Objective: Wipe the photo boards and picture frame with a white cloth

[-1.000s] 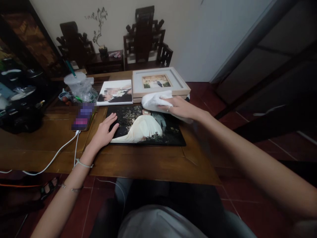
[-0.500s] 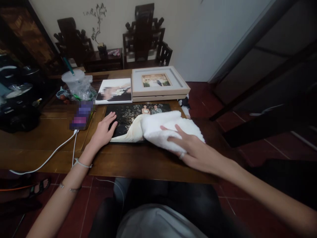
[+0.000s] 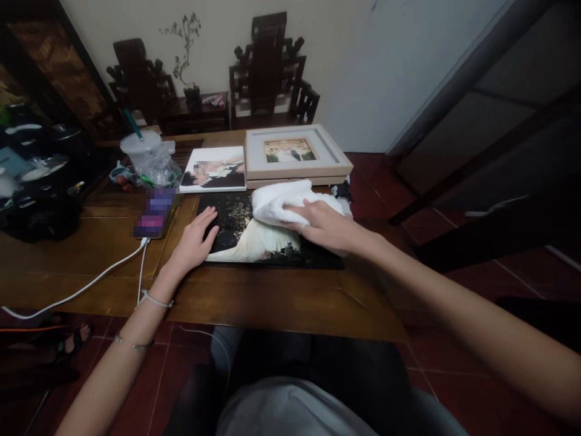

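Now right hand (image 3: 324, 227) presses cloth (image 3: 276, 203) on photo (image 3: 254, 247); cup (image 3: 140, 150) sits in bag (image 3: 160, 169).

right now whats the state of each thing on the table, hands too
left hand, flat on the large photo print's left edge
right hand, palm down on the white cloth
white cloth, bunched on the print's upper right
large photo print, lying flat, face up
framed photo, flat, face up
phone, flat, white cable plugged in
plastic cup, upright, lidded, straw in
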Motion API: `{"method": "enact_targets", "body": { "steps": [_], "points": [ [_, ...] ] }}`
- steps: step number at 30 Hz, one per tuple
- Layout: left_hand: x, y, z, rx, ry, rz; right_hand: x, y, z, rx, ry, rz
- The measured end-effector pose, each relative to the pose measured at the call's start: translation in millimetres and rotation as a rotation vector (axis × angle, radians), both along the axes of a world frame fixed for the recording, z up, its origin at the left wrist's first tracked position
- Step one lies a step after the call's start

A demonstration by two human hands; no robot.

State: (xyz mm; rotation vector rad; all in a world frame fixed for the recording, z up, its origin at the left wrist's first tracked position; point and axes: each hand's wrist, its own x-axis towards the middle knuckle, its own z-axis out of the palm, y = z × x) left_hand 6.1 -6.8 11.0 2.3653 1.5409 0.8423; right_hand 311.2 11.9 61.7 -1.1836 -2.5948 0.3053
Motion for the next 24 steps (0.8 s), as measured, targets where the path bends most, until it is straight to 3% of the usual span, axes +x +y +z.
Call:
{"method": "enact_targets", "body": {
  "steps": [3, 6, 9, 13, 18, 21, 24],
  "points": [
    [-0.1, -1.3, 1.4, -0.036, 0.009, 0.006, -6.2, 25.7, -2.5, 0.028, 0.019, -0.045],
    [-0.5, -1.2, 1.1, -0.082, 0.016, 0.017, -11.7, 30.9, -6.4, 0.032, 0.037, -0.057],
    [-1.3, 0.5, -1.0, -0.086, 0.029, 0.028, -15.7, 13.2, -12.6, 0.049, 0.037, -0.022],
    [-1.6, 1.8, -3.5, -0.083, 0.054, 0.042, -16.0, -37.0, -18.9, 0.026, 0.037, 0.03],
    [-1.7, 2.1, -4.6, -0.071, 0.048, 0.037, -13.1, -92.1, -12.4, -0.052, 0.012, 0.186],
    [-2.9, 2.7, -5.8, -0.065, 0.048, 0.03, -11.8, -94.1, -7.4, -0.078, 0.014, 0.23],
    [-4.5, 3.5, -7.0, -0.058, 0.047, 0.026, -12.7, -72.3, -6.2, -0.064, 0.038, 0.216]
  ]
}}
